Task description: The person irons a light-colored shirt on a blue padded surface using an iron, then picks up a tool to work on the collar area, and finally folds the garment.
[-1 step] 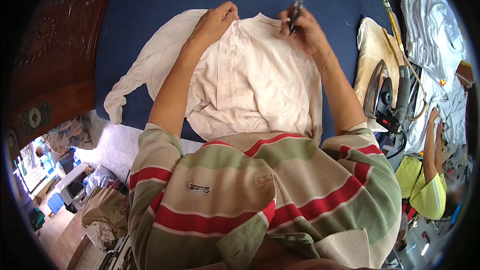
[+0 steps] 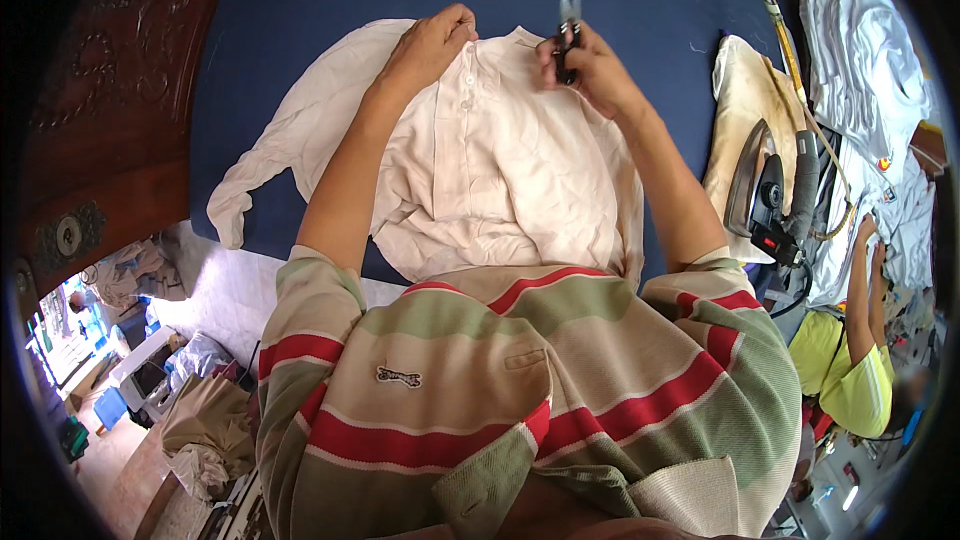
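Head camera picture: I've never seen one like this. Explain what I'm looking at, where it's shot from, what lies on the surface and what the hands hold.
There is no machine here. A person wears a wide fisheye camera on the head, looking down, so straight edges bend and the striped shirt at the bottom is the wearer's own. The left hand presses on the collar of a cream shirt spread flat on a blue padded table. The right hand holds small thread snips, blades pointing away, just above the collar. To the right an iron rests on a stained cloth, with pale garments piled beyond. Another person in yellow works at the right edge.
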